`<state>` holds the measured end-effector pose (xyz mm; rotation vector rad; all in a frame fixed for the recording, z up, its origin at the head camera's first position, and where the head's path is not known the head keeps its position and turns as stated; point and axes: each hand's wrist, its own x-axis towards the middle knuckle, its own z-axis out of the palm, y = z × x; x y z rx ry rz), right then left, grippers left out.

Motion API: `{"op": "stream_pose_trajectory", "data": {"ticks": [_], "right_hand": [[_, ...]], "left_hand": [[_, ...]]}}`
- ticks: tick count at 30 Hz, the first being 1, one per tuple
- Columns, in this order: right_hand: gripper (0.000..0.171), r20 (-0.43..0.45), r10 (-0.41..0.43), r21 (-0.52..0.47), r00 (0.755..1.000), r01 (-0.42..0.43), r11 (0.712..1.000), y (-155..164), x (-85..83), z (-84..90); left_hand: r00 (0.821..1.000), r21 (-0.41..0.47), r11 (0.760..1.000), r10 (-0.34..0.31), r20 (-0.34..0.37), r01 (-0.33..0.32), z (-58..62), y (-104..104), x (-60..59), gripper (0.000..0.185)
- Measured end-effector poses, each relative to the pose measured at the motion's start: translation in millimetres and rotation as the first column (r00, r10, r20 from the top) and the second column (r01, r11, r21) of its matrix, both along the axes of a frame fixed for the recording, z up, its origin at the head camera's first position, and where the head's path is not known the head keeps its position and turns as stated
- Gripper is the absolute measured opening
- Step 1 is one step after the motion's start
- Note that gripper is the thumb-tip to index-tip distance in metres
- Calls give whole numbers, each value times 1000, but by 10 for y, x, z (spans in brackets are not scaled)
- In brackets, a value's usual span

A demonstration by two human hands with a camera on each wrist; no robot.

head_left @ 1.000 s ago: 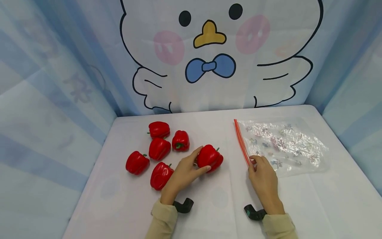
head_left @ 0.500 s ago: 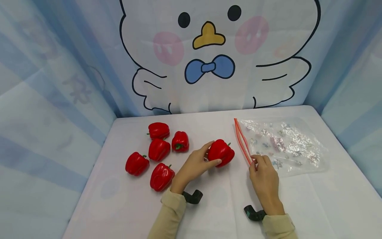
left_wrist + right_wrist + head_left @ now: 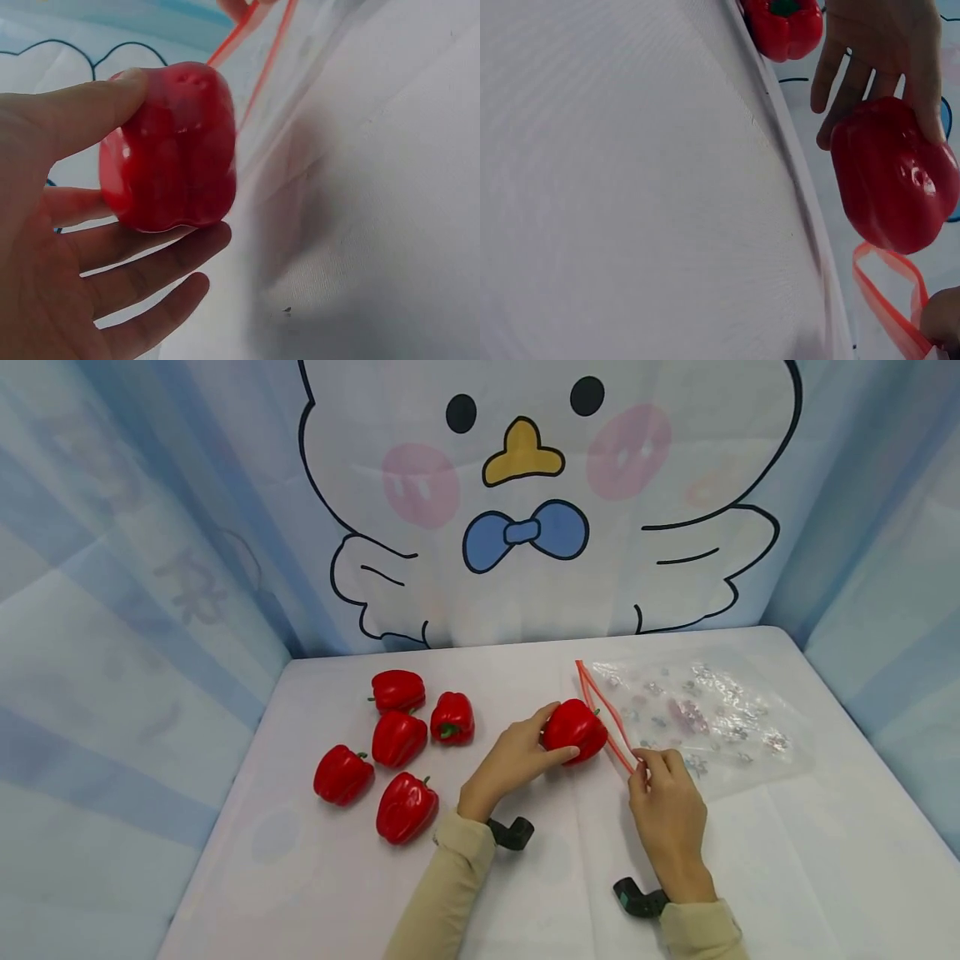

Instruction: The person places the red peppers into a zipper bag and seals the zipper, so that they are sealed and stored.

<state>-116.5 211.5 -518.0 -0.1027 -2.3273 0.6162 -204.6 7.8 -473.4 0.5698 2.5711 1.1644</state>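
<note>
My left hand (image 3: 517, 760) grips a red bell pepper (image 3: 574, 732) between thumb and fingers, close to the mouth of a clear zip bag (image 3: 697, 714). In the left wrist view the pepper (image 3: 176, 150) is held above the tabletop, thumb on one side and fingers on the other. My right hand (image 3: 667, 810) pinches the bag's orange-red zip edge near its front corner. That zip edge (image 3: 885, 300) gapes into a narrow loop in the right wrist view, right beside the pepper. The bag lies flat with a small flower print.
Several more red bell peppers (image 3: 399, 738) lie grouped on the left half of the white table (image 3: 555, 893). A curtain (image 3: 540, 593) with a cartoon bird stands behind the table's far edge, and blue curtains (image 3: 112, 693) flank both sides.
My left hand has carried the pepper rightward and slightly away, up to the bag's zip edge. The bag's mouth has parted wider, while my right hand stays almost in place.
</note>
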Motion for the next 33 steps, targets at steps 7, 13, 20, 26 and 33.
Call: {"op": "stream_pose_trajectory", "data": {"ticks": [7,13,20,26,33], "right_hand": [[20,1,6,-1,1000,-6,1000,4,33,4],[20,-14,15,-9,1000,-15,1000,0,26,-14],[19,-26,21,-21,999,-21,1000,-15,6,-37],[20,-37,19,-44,999,-21,999,-21,-3,-28],[22,-51,4,-65,999,-7,998,-24,-10,-3]], "left_hand": [[990,-107,994,-31,-140,16,-10,169,-56,80],[987,-138,990,-33,-154,12,-49,230,-86,78],[989,-167,986,-11,-147,-14,-74,231,-98,79],[992,-178,984,-13,-125,-9,9,190,-72,80],[998,-193,981,-35,-55,24,127,111,-52,78]]}}
